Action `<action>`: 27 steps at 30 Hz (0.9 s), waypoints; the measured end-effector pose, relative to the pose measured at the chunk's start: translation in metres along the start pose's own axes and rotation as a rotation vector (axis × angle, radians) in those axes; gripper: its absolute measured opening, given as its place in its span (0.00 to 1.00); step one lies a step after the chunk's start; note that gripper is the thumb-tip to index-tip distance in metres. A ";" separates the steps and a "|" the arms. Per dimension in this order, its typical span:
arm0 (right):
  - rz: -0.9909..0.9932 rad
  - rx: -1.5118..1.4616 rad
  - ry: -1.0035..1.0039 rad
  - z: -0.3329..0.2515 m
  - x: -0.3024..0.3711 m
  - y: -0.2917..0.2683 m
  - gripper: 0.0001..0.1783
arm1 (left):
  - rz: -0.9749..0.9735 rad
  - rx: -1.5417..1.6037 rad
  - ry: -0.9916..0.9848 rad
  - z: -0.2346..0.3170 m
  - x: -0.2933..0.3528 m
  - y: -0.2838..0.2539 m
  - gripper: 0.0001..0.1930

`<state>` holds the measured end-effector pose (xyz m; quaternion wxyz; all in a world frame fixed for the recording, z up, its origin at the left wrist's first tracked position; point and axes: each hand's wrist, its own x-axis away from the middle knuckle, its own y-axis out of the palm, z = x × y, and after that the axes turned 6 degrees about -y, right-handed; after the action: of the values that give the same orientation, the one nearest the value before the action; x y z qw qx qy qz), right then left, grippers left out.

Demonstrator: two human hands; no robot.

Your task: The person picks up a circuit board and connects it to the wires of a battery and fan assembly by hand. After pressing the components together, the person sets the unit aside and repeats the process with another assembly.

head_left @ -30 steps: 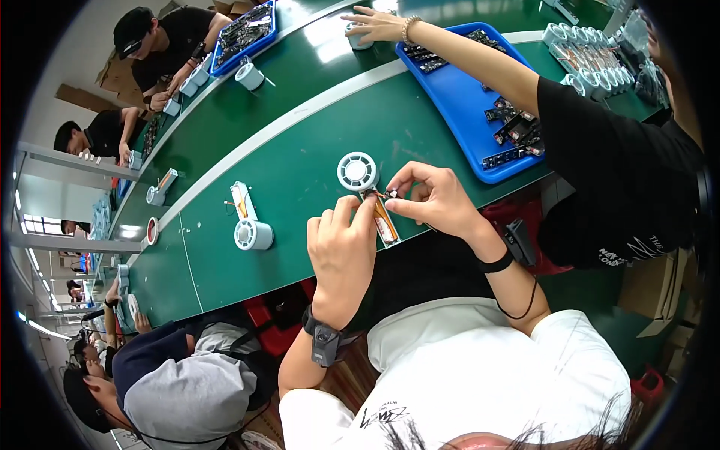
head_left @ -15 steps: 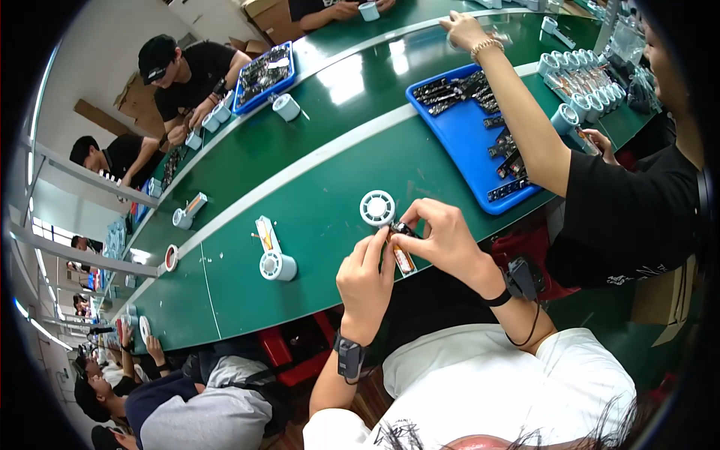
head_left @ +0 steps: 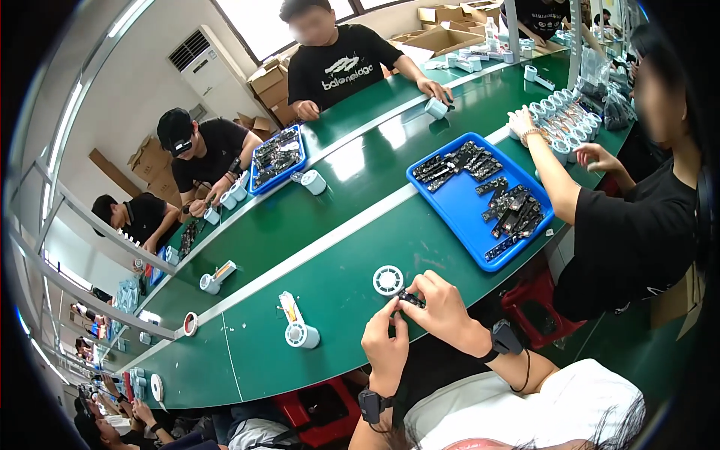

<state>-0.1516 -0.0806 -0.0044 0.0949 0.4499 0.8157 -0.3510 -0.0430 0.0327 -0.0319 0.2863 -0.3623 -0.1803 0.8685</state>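
A light-blue fan housing [head_left: 388,280] with a round spoked grille is at the table's near edge, just beyond my fingertips. My left hand [head_left: 385,351] is closed, its fingers pinching at the handle end of that housing; the handle itself is mostly hidden behind my fingers. In the pinch of my right hand [head_left: 444,313] is a small black circuit board [head_left: 409,298], held against the housing beside my left fingertips. To the left, a second fan housing [head_left: 301,334] lies on the table with its handle pointing away and orange wiring showing in it.
A blue tray [head_left: 442,225] of black circuit boards is beyond my right hand. At the right a co-worker's hand [head_left: 523,122] reaches over rows of fan housings [head_left: 562,112]. Another tray [head_left: 259,182] and more people are across the green table. A red stool [head_left: 319,414] stands below the edge.
My view has tilted up, so the far side shows more. The co-worker's arm at right has moved off the tray to the rows of housings. The battery handle under my hands is now hidden.
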 end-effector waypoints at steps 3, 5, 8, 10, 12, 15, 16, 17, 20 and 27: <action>-0.028 0.058 0.056 -0.013 -0.003 0.001 0.17 | -0.009 0.008 -0.047 0.001 -0.002 -0.002 0.17; -0.032 0.072 0.049 -0.016 -0.004 0.001 0.17 | -0.023 0.009 -0.062 0.002 -0.002 -0.004 0.18; -0.053 0.099 0.049 -0.014 0.000 0.002 0.18 | -0.058 0.010 -0.110 0.004 0.002 -0.005 0.19; -0.051 0.059 0.023 -0.009 0.001 0.001 0.18 | -0.076 0.020 -0.123 0.004 0.002 -0.003 0.18; -0.061 0.042 0.019 -0.005 0.001 0.002 0.18 | -0.090 0.028 -0.144 0.003 0.003 -0.002 0.18; -0.043 0.072 -0.018 -0.005 -0.002 0.008 0.18 | -0.073 0.000 -0.122 0.001 0.002 -0.004 0.18; -0.077 0.063 0.010 -0.006 -0.005 0.011 0.18 | -0.091 -0.009 -0.162 0.002 0.000 -0.006 0.18; -0.022 0.076 -0.022 -0.004 -0.013 0.014 0.18 | -0.064 0.060 -0.207 0.003 -0.008 -0.006 0.19; 0.007 0.062 0.001 -0.004 -0.004 0.011 0.19 | -0.062 0.137 -0.296 0.013 -0.008 -0.007 0.20; 0.013 0.023 0.057 0.006 -0.010 0.018 0.21 | -0.118 0.057 -0.191 -0.002 -0.005 -0.003 0.19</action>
<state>-0.1317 -0.0848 -0.0126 0.0685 0.4661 0.8111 -0.3467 -0.0374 0.0316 -0.0293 0.3285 -0.2584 -0.2031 0.8855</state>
